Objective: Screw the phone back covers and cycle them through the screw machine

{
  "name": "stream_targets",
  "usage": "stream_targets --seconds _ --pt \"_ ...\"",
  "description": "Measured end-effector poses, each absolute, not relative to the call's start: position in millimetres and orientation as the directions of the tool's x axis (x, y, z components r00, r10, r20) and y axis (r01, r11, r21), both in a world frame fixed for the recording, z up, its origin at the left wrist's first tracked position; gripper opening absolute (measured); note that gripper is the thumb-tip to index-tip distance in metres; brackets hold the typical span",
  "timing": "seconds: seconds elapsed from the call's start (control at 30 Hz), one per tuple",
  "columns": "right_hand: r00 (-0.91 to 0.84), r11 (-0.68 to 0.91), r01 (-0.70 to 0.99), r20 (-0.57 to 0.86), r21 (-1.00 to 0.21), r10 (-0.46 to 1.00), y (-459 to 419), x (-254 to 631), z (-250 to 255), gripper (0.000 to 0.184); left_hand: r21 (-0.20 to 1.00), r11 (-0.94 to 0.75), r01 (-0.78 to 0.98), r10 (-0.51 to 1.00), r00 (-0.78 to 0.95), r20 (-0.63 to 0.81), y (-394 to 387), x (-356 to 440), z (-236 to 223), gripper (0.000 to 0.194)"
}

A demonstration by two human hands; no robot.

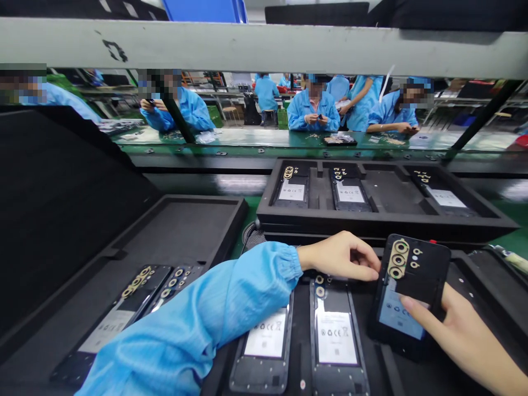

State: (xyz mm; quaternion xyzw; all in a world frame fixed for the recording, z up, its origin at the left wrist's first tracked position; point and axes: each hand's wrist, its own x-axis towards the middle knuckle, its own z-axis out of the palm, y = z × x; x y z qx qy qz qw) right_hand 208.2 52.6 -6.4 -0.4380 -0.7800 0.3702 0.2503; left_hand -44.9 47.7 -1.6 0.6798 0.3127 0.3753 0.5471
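Tilted up above the black foam tray, an opened phone [402, 297] shows its dark back, a gold camera frame with three rings and a white-labelled battery. My right hand [457, 316] grips it from the right, thumb across the label and the other fingers hidden behind. At the phone's upper left edge, my left hand [344, 256] is closed, thumb and fingertips meeting at that edge. Below the left wrist, a second opened phone [336, 335] lies in the tray. Beside it another phone [266, 352] is partly covered by my blue sleeve [198, 313].
Behind stands a stacked foam tray [383, 220] holding several opened phones. At left, another foam tray [198, 212] holds phones under a raised dark panel [61, 209]. A white shelf beam [247, 47] crosses above. Beyond, people in blue sit at a green bench [268, 140].
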Motion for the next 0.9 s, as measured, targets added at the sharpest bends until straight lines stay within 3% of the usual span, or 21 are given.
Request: stream_targets --seconds 0.43,0.9 --pt "-0.485 0.329 0.485 0.063 -0.81 0.872 52.1 207.7 -6.8 0.049 0.971 -0.227 0.069 0.848 0.505 0.162 46.5 -43.9 -1.0 0.026" --pt "-0.575 0.426 0.448 0.111 -0.786 0.81 51.1 206.1 -4.4 0.039 0.948 -0.271 0.168 0.86 0.484 0.16 46.2 -44.6 3.5 0.022"
